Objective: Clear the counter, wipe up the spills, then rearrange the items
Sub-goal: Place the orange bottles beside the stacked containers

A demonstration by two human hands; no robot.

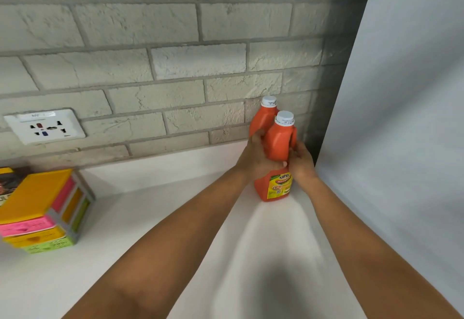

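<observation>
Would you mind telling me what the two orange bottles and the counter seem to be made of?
Front orange bottle and rear orange bottle: apparently opaque moulded plastic with a soft sheen, white screw caps and a moulded handle. Counter: smooth, matte white, possibly laminate or solid surface.

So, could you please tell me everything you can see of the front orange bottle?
The front orange bottle looks like glossy plastic, with a white screw cap, a moulded side handle and a yellow-green label reading UFC low on its face. It stands upright on the white counter in the corner by the brick wall, just ahead of a second orange bottle. The left hand grips its body, and the right hand holds it at the handle side.
</observation>
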